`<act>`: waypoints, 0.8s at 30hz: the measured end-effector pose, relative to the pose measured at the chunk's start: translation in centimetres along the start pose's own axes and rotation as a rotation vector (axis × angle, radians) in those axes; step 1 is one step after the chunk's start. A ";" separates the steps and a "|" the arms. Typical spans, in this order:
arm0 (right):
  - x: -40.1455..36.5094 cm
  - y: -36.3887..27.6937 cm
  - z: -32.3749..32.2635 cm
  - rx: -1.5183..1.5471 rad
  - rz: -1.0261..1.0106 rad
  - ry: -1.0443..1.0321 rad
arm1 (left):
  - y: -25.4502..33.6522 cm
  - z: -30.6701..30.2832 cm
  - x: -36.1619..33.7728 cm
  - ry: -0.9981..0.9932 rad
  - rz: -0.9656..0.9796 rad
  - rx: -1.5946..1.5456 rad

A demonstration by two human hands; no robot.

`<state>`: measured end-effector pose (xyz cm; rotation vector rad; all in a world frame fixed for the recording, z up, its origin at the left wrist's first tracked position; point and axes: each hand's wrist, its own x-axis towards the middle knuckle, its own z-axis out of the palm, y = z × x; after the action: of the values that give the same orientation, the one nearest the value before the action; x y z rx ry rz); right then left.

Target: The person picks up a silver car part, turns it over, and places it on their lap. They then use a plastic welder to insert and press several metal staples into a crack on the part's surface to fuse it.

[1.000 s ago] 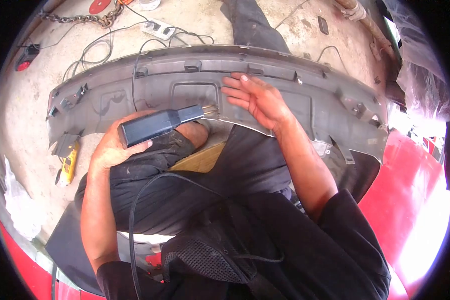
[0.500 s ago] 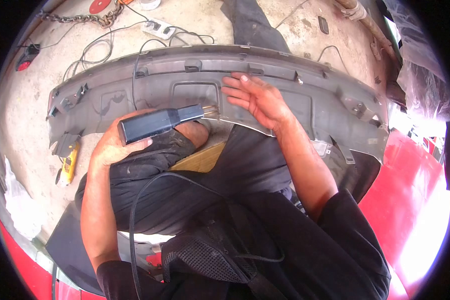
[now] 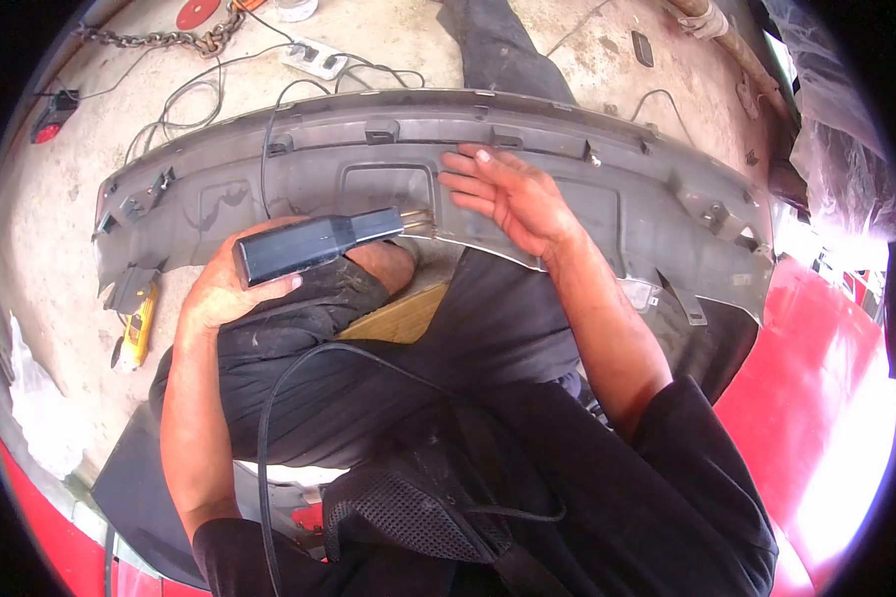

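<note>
My left hand (image 3: 219, 289) is wrapped round a dark blue-black hot stapler (image 3: 304, 249), a plastic welding tool with two metal prongs at its tip. The prongs point right and meet the lower edge of a grey car bumper cover (image 3: 528, 204), which lies inner side up across my legs. At the right of the prongs, my right hand (image 3: 513, 199) hovers over the bumper with its fingers stretched out and nothing in them. A black cable (image 3: 267, 169) crosses the bumper near my left hand.
A yellow-handled tool (image 3: 141, 323) lies on the floor at left. Behind the bumper are a white power strip (image 3: 314, 58), loose cables, a heavy chain (image 3: 184, 40) and a dark cloth (image 3: 503, 50). Red body panels (image 3: 786, 368) stand at right.
</note>
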<state>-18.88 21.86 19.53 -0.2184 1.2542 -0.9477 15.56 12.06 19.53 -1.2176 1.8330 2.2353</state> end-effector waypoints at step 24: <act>-0.1 0.0 0.1 -0.009 -0.001 -0.001 | -0.1 -0.3 0.2 -0.023 0.040 0.053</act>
<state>-18.85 21.86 19.62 -0.2262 1.2577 -0.9429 15.62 11.76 19.31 -1.1528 1.9124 2.1959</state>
